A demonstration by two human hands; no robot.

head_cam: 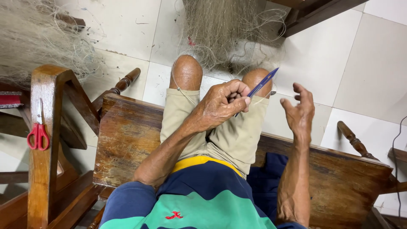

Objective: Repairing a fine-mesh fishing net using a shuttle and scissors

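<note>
Blue plastic netting needle, slim and pointed, sits pinched in the left hand, whose grip is closed around its lower end above the right knee. Right hand hangs apart, grip loosely spread, holding nothing visible. Pale fishing net lies heaped on the floor beyond the knees. Risk: the fine line may snag or tangle if slack loops cross the needle tip.

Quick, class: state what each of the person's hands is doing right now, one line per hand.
Left hand: closed around a blue netting needle.
Right hand: open, fingers spread, holding nothing that can be made out.
</note>
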